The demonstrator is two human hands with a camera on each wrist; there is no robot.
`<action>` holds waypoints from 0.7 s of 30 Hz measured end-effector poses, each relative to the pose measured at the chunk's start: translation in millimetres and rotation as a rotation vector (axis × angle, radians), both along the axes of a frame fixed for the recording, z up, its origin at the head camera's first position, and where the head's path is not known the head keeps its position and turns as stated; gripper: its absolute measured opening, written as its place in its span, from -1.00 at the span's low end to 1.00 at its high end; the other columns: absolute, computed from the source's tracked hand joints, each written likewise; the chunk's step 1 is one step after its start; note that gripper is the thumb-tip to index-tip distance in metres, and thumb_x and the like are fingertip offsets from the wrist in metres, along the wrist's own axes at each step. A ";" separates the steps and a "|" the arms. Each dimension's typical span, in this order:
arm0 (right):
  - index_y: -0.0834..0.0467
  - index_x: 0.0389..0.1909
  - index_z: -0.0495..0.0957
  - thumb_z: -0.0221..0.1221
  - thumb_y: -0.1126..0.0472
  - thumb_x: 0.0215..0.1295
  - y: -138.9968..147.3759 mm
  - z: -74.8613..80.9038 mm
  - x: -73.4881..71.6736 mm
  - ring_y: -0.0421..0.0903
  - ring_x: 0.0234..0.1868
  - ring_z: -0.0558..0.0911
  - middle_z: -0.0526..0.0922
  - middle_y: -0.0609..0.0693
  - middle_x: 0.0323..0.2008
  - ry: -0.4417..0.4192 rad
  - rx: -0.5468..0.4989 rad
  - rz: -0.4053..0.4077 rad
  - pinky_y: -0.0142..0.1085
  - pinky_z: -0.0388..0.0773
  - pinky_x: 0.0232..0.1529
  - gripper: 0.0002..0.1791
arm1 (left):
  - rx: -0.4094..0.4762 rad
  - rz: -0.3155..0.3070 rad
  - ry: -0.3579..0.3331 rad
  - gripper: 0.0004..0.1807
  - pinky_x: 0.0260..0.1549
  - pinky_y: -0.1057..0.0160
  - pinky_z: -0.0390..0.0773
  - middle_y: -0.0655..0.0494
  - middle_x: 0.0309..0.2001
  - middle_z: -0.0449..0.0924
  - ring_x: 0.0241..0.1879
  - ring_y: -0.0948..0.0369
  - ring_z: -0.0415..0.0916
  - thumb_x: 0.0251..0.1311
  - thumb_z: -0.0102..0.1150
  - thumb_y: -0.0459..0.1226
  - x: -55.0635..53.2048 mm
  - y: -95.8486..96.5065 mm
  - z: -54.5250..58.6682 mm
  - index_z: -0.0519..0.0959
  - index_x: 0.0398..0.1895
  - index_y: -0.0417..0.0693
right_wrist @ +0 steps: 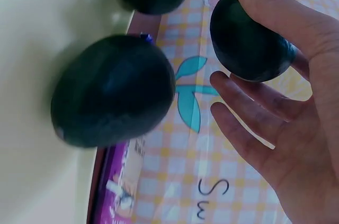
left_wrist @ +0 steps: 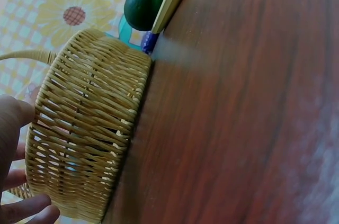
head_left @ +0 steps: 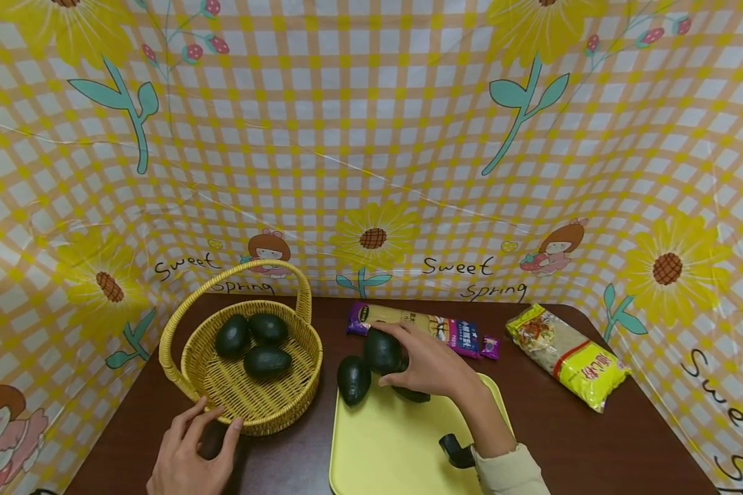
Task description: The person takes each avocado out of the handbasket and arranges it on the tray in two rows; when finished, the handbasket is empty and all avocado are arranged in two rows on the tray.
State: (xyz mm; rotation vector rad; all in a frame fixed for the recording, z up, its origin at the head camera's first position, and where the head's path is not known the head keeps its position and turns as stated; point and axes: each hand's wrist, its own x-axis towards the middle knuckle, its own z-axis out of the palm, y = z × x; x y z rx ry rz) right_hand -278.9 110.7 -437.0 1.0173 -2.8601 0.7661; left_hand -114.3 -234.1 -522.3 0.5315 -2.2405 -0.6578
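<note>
My right hand (head_left: 426, 361) grips a dark green avocado (head_left: 382, 352) above the far part of a yellow tray (head_left: 386, 447). In the right wrist view, thumb and fingers hold that avocado (right_wrist: 246, 38) clear of the tray. Another avocado (head_left: 353, 380) lies on the tray to its left, and one more (head_left: 412, 394) is partly hidden under my right hand. On the left stands a round wicker basket (head_left: 312, 385) with an arched handle, holding three avocados (head_left: 267, 362). At its near rim, my left hand (head_left: 192, 450) rests its fingertips, thumb and fingers spread.
Behind the tray lie a purple-ended pasta packet (head_left: 408, 320) and a small purple sachet (head_left: 490, 347). A yellow noodle bag (head_left: 566, 357) is at the right. Patterned cloth (head_left: 371, 158) walls the dark wooden table (head_left: 607, 454) at the back and sides.
</note>
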 end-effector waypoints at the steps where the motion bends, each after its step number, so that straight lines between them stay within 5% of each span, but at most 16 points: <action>1: -0.17 0.64 0.35 0.65 -0.09 0.13 3.3 -0.4 0.3 0.19 0.21 0.66 0.52 0.20 0.40 0.004 -0.003 -0.008 0.15 0.71 0.04 0.06 | 0.000 0.000 0.001 -0.63 -0.48 0.22 0.55 0.02 0.16 0.73 -0.22 -0.01 0.64 0.07 0.70 -0.05 -0.2 0.0 0.0 0.86 -0.09 0.04; 10: -0.08 0.63 0.37 0.67 -0.01 0.11 25.5 -6.5 3.4 0.13 0.08 0.69 0.52 0.23 0.40 -0.024 -0.030 -0.066 0.04 0.70 -0.07 0.07 | -0.018 -0.017 0.067 -0.63 -0.51 0.22 0.57 -0.05 0.12 0.74 -0.20 -0.06 0.64 0.00 0.73 -0.12 0.6 -2.7 -4.0 0.86 -0.14 -0.05; 21: 0.01 0.62 0.38 0.66 -0.02 0.12 54.6 -10.5 5.1 0.00 0.03 0.66 0.53 0.21 0.38 -0.033 -0.051 -0.117 -0.05 0.69 -0.07 0.05 | -0.007 -0.019 0.061 -0.63 -0.51 0.23 0.53 -0.03 0.13 0.74 -0.24 -0.03 0.62 0.01 0.73 -0.11 -0.2 -2.2 -4.1 0.86 -0.13 -0.02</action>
